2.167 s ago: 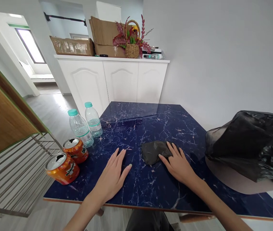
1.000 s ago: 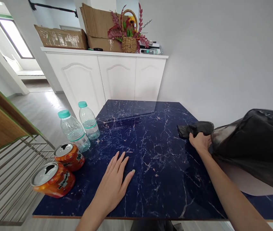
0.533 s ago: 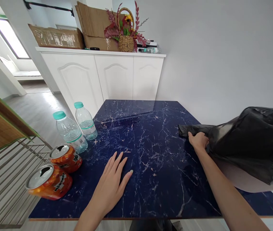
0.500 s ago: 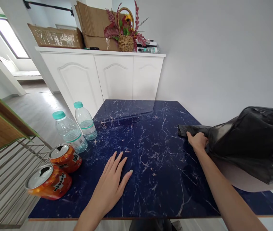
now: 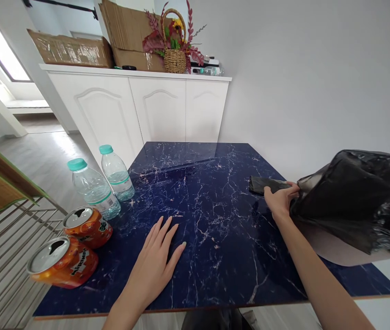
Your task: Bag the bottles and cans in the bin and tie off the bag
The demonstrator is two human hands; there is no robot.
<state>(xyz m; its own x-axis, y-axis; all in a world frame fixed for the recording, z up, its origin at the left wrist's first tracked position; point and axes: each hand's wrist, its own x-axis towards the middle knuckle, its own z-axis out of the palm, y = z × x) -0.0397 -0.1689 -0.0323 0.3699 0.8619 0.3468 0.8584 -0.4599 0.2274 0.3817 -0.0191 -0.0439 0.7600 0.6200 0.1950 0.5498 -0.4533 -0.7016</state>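
Note:
My left hand [image 5: 156, 261] lies flat on the dark blue marbled table [image 5: 208, 256], fingers spread and holding nothing. Left of it stand two orange Mirinda cans [image 5: 74, 266], their tops opened. Behind the cans are two clear water bottles [image 5: 95, 190] with teal caps, partly filled. On the right, my right hand [image 5: 280, 198] has its thumb and fingers closed on a flat folded black plastic bag [image 5: 266, 184] near the table's right edge. Beside that hand, a pale bin [image 5: 332, 250] lined with a loose black bin bag [image 5: 359, 201] stands at the table's right side.
A white cabinet [image 5: 105, 114] stands beyond the table, carrying cardboard boxes [image 5: 74, 50] and a wicker basket of artificial flowers [image 5: 175, 61]. A metal wire rack [image 5: 5, 256] borders the table on the left. A grey wall [image 5: 301, 91] rises along the right.
My right hand's fingers have shifted toward the bin's edge, and more of the folded black bag shows beside them. My left hand stays flat. The whole view has shifted slightly.

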